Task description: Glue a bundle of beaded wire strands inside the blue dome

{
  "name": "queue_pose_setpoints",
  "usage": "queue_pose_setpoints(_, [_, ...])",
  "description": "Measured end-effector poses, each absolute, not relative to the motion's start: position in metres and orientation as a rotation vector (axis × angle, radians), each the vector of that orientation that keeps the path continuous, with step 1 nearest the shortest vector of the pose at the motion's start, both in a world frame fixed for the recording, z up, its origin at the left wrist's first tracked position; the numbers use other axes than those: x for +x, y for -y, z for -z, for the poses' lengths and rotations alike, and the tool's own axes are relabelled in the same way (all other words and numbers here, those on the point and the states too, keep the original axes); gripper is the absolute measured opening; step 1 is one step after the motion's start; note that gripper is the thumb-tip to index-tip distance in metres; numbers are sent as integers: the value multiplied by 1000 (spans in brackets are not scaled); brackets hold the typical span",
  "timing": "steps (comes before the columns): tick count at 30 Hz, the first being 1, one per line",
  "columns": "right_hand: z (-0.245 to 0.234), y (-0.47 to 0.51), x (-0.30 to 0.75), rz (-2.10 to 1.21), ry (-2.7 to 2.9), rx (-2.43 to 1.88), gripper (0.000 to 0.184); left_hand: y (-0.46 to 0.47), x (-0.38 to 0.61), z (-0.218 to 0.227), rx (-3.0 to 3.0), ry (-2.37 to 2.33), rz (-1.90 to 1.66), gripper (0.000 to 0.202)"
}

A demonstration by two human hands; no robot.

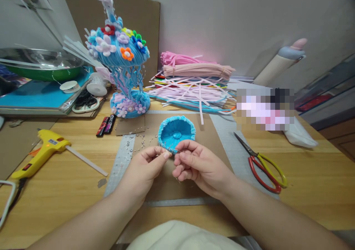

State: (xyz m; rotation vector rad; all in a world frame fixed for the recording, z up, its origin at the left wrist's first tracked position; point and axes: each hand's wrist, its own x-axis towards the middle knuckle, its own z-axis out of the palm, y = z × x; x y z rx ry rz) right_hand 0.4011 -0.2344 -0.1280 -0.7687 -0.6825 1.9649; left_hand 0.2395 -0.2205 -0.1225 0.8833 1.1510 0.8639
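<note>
A blue fuzzy bowl-shaped piece [177, 126], with a ruffled rim and a round button-like centre, sits with its hollow side facing me on a brown cardboard sheet [191, 191]. In front of its near rim, my left hand [151, 165] is closed, thumb and forefinger pinching a thin strand. My right hand [198, 163] pinches the same thin, shiny strand close by, its other fingers curled. The strand is too fine to tell whether it is thread or wire. Small clear beads [129, 144] lie scattered left of the bowl.
A yellow glue gun [41, 150] lies left; red-and-yellow-handled scissors [266, 170] lie right. Behind stand a flowered blue pipe-cleaner jellyfish [122, 54] and bundled pipe cleaners [194, 70]. Black scissors [85, 102], thread spools [97, 84] and a metal bowl [41, 59] are back left.
</note>
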Motion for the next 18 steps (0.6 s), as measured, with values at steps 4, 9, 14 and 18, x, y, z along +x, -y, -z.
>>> queue_pose_setpoints(4, [131, 234, 403, -2004, 660, -648, 23, 221, 238, 122, 867, -1130, -836, 27])
queue_pose_setpoints(9, [129, 235, 403, -2070, 686, -601, 24, 224, 237, 124, 846, -1034, -753, 27])
queue_pose_setpoints(14, [131, 235, 400, -1995, 730, -668, 21, 224, 235, 128, 846, -1002, -741, 26])
queue_pose_setpoints(18, [137, 235, 396, -1786, 795, -749, 16, 224, 236, 128, 878, -1019, -716, 27])
